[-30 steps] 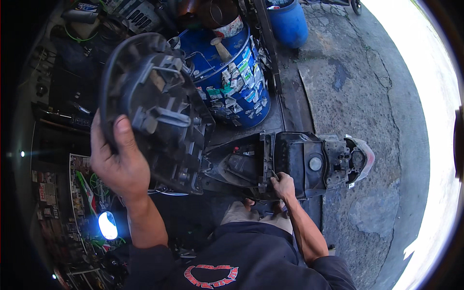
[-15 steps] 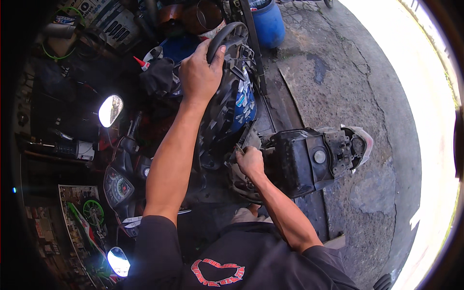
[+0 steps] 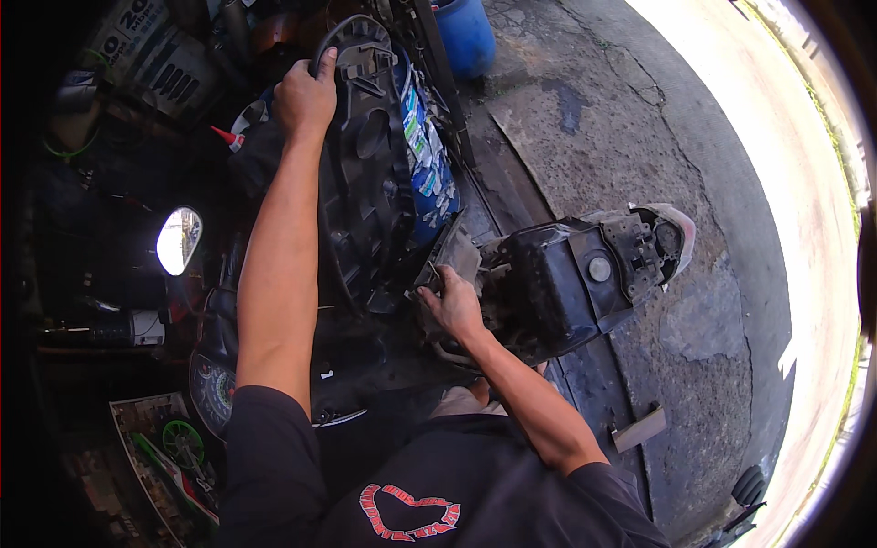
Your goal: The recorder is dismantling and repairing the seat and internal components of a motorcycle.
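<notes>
My left hand (image 3: 307, 99) is closed around the rounded far end of a black seat (image 3: 365, 183), held up with its ribbed plastic underside showing. My right hand (image 3: 453, 306) is beside a grey panel (image 3: 457, 256) on the scooter body, thumb and forefinger spread apart. Whether its fingertips touch that panel is hard to tell. To the right of the hand is the stripped rear of the scooter, with a black tank (image 3: 557, 288) bearing a round cap (image 3: 599, 269) and a pale tail piece (image 3: 678, 242) at its end.
A blue container (image 3: 429, 164) with torn labels stands behind the seat, and a blue barrel (image 3: 466, 36) farther off. On the left are a scooter mirror (image 3: 179, 241) and a red-tipped bottle (image 3: 227, 138). A small board (image 3: 639, 429) lies on the ground at right.
The seat has swung leftward in my left hand, and more of its underside shows. My right hand's fingers have loosened and spread at the grey panel. The whole view has shifted slightly.
</notes>
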`<action>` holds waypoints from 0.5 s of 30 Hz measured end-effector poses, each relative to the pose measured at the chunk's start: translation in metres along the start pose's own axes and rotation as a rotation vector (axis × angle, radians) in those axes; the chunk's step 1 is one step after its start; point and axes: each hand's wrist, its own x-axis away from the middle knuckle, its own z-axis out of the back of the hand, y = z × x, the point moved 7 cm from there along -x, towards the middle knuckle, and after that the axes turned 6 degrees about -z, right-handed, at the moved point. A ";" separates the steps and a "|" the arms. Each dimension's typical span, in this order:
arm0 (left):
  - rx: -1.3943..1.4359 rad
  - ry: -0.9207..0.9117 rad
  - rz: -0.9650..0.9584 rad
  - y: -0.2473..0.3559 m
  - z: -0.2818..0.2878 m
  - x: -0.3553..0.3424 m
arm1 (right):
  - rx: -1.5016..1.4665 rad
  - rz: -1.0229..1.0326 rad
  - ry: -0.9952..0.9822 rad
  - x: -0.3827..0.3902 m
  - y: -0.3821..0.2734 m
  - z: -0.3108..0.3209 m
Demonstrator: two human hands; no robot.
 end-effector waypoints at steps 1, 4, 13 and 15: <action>0.013 -0.018 -0.023 0.000 -0.001 0.005 | -0.001 -0.025 0.001 -0.003 0.001 -0.003; 0.044 -0.046 -0.092 0.013 -0.003 0.015 | -0.011 -0.032 -0.030 -0.010 -0.003 -0.007; -0.010 -0.286 -0.101 0.086 -0.044 0.037 | 0.056 -0.051 -0.070 -0.031 -0.011 -0.006; -0.025 -0.283 -0.103 0.091 -0.056 0.030 | 0.050 -0.035 -0.071 -0.025 -0.008 -0.002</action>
